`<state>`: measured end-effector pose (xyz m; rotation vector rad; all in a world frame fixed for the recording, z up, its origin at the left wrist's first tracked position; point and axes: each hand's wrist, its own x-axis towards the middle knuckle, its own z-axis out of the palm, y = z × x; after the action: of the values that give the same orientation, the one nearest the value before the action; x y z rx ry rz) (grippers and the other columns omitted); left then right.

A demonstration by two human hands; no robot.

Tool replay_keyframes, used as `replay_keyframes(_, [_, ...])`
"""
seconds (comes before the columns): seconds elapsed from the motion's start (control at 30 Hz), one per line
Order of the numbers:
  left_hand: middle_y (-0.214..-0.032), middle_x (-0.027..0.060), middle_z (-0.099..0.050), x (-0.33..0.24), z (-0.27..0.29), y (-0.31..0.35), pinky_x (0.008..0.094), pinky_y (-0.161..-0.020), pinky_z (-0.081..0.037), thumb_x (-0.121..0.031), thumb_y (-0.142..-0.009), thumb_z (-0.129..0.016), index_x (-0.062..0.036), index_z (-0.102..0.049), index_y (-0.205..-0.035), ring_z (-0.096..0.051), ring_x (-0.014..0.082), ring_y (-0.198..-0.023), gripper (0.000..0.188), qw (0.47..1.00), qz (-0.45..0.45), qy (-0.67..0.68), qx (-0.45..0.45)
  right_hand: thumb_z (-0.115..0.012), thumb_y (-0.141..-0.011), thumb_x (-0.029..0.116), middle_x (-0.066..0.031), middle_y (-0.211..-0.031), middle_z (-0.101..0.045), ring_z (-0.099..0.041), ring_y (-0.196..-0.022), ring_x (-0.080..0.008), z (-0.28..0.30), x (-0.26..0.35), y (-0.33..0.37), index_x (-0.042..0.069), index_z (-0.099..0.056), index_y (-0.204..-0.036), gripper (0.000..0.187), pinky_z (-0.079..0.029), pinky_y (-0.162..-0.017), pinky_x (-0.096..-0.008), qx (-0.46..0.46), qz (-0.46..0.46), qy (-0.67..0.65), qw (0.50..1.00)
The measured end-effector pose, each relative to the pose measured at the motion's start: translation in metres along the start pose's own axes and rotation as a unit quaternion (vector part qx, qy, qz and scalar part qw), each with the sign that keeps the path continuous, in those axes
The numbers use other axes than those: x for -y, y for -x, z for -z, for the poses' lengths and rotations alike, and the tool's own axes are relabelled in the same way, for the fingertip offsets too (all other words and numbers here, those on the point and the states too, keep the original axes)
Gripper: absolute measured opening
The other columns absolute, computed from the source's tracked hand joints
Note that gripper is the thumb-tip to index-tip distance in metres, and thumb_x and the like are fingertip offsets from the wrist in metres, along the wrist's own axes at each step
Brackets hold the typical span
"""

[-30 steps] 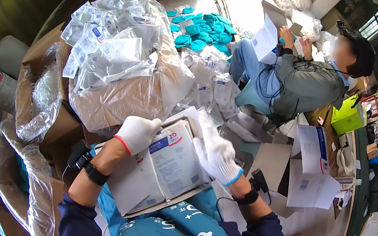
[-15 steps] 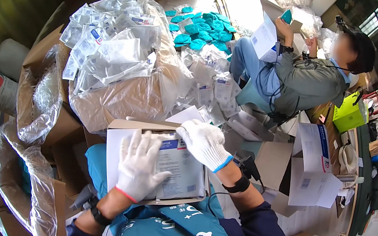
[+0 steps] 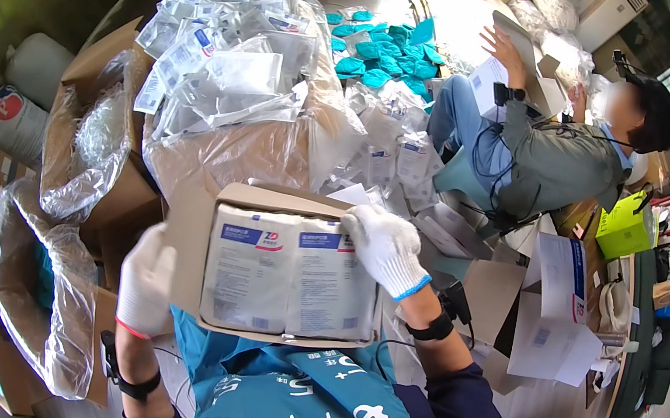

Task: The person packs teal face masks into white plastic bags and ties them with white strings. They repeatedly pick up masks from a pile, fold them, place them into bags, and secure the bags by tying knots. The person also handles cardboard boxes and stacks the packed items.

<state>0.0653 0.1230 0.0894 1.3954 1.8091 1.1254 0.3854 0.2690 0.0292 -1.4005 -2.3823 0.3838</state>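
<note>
On my lap rests an open cardboard box [image 3: 288, 200], packed with two side-by-side rows of flat white packets [image 3: 251, 270] that carry blue and red printing. My left hand [image 3: 148, 280], in a white knit glove with a red cuff, closes on the outer edge of the raised left flap [image 3: 186, 259]; its fingertips are partly hidden. My right hand [image 3: 386, 249], gloved in white with a blue cuff, grips the far right corner of the box, its fingers curled over the rim.
Ahead stands a plastic-lined carton heaped with clear packets [image 3: 234, 73]. Teal masks [image 3: 387, 54] lie piled beyond it. Lined cartons [image 3: 42, 319] stand at left. A seated person [image 3: 530, 153] handles a box at right, near an open white carton [image 3: 552, 290].
My left hand has moved off the packets, leftward to the box's flap, uncovering both rows. My right hand stays at the corner. The other person's hand no longer shows a teal mask.
</note>
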Motion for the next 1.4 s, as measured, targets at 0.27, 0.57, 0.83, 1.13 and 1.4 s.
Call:
replay_keyframes(0.27, [-0.111,0.0154,-0.071,0.093,-0.014,-0.01,0.0345,-0.09,-0.053,0.001,-0.087,-0.057,0.0008,-0.067,-0.119,-0.068,0.0271,-0.099,0.034,0.973,-0.011,-0.195,-0.12,-0.051,-0.1,0.034,-0.0115,-0.096,-0.07,-0.069,-0.087,-0.0313,-0.004,-0.009,-0.001,0.01,-0.069,-0.098,0.03,-0.054,-0.073,-0.0437,0.031,-0.011,0.0,0.999])
replay_keyframes(0.57, [-0.083,0.0281,-0.067,0.051,-0.066,-0.01,0.0539,-0.067,-0.051,-0.027,-0.101,-0.051,-0.0058,-0.062,-0.111,-0.066,0.0459,-0.078,0.026,0.96,0.01,-0.281,0.013,-0.055,-0.097,0.03,-0.0148,-0.095,-0.07,-0.068,-0.085,-0.0351,-0.004,-0.01,0.0,0.008,-0.07,-0.097,0.027,-0.053,-0.074,-0.0451,0.05,-0.011,-0.009,0.999])
replay_keyframes(0.83, [-0.088,0.0301,-0.067,0.024,-0.07,-0.017,0.0546,-0.07,-0.051,-0.019,-0.101,-0.049,-0.0065,-0.057,-0.126,-0.066,0.0463,-0.079,0.03,0.971,0.029,-0.237,-0.018,-0.06,-0.094,0.026,-0.0145,-0.081,-0.069,-0.068,-0.076,-0.0352,-0.005,-0.011,-0.004,0.006,-0.071,-0.088,0.023,-0.053,-0.068,-0.045,0.036,-0.018,0.024,0.999])
replay_keyframes(1.13, [-0.089,0.0294,-0.065,0.059,-0.057,-0.06,0.0502,-0.074,-0.051,-0.012,-0.098,-0.049,-0.0099,-0.057,-0.116,-0.064,0.0484,-0.089,0.02,0.974,-0.041,-0.181,0.13,-0.058,-0.096,0.03,-0.0146,-0.088,-0.068,-0.068,-0.077,-0.0352,0.002,-0.001,0.017,0.006,-0.066,-0.088,0.026,-0.053,-0.068,-0.0439,-0.004,-0.023,-0.048,0.999])
replay_keyframes(1.4, [-0.09,0.0317,-0.065,0.047,-0.039,-0.032,0.0459,-0.077,-0.054,-0.002,-0.093,-0.042,-0.0089,-0.05,-0.128,-0.067,0.0477,-0.089,0.037,0.96,0.029,-0.186,0.209,-0.054,-0.097,0.022,-0.0261,-0.122,-0.061,-0.066,-0.099,-0.0439,0.001,-0.006,0.064,0.007,-0.052,-0.133,0.039,-0.053,-0.085,-0.0488,-0.112,-0.042,-0.148,0.982])
